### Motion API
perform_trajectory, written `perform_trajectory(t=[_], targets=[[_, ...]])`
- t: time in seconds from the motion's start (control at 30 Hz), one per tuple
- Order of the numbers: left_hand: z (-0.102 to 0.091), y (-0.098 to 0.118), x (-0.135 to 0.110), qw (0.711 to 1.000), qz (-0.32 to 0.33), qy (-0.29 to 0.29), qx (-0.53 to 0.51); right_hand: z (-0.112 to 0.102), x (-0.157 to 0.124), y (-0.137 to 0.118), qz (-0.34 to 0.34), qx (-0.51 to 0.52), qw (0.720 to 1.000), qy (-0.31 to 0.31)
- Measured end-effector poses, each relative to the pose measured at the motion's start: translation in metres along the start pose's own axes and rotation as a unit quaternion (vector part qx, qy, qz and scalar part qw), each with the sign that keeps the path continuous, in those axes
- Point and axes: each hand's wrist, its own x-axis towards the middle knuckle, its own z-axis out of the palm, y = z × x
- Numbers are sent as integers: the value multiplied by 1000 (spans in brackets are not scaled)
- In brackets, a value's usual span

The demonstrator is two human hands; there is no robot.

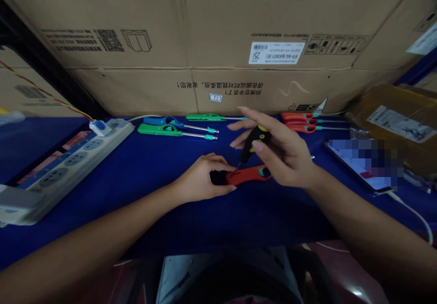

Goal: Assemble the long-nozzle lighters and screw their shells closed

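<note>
Red lighter (248, 174), between front and back edges of the desk (211, 229), is pinched by the left hand (201, 179); the right hand (285, 151), fingers round a screwdriver (250, 145), appears mid-screwing; turning would need a well-seated tip.

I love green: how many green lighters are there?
2: the nearer green lighter beside the blue lighter, the farther green lighter near the cardboard box. The right hand might hide more.

Bare left hand (201, 179) and right hand (288, 151), rounded fingernails (257, 146); sleeveless forearms (112, 231) toward lower corners; dark, blurred clothing (228, 279) at bottom centre.
</note>
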Motion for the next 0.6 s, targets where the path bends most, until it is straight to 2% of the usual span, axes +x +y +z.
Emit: perform_trajectory(t=[0.1,0.13,0.2,0.3,0.37,0.47,0.53,0.6], targets=[[0,-1,0,1000,5,7,3,2,-2,1,-33,-64,993,99],[0,-2,0,1000,7,9,3,2,-2,1,-48,-87,989,114],[0,-2,0,1000,7,7,4,2,-3,0,-61,-101,988,98],[0,0,0,1000,3,-2,2,1,-2,-1,-34,-51,998,29],[0,0,0,1000,3,-2,4,0,0,-1,-38,-32,998,36],[0,0,0,1000,6,6,2,-1,4,0,-84,-80,989,87],[0,0,0,1000,8,6,-2,-3,5,0,-92,-105,987,75],[0,0,0,1000,8,2,-1,-4,6,-1,-70,-81,993,41]])
